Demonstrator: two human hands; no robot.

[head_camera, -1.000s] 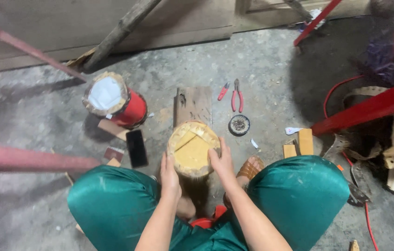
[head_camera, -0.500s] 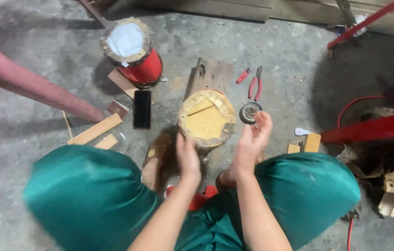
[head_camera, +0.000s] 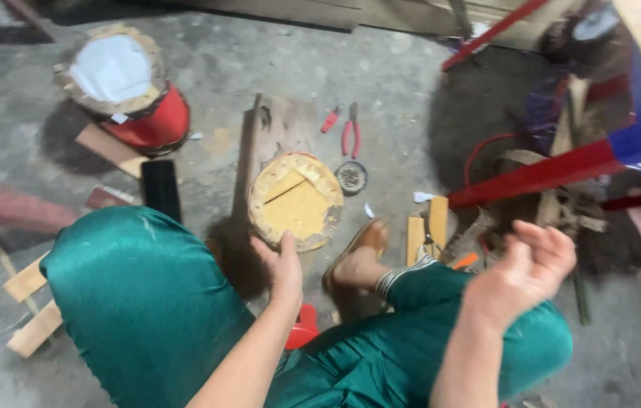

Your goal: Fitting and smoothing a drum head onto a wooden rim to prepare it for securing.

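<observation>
Drum (head_camera: 295,201) apparently against left fingers (head_camera: 284,253)

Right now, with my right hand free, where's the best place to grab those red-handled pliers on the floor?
Grip the red-handled pliers by the two handles, coming from above on the near side. They lie flat on the concrete floor with handles pointing toward you, slightly splayed, and clear of the round drum.

Small drum (head_camera: 296,201): round, with a yellowish-tan skin top, frayed at the rim and marked by two straight creases. It stands upright on the concrete floor (head_camera: 260,60), against a wooden board (head_camera: 279,125), its near edge touched by the left hand (head_camera: 284,266).
</observation>
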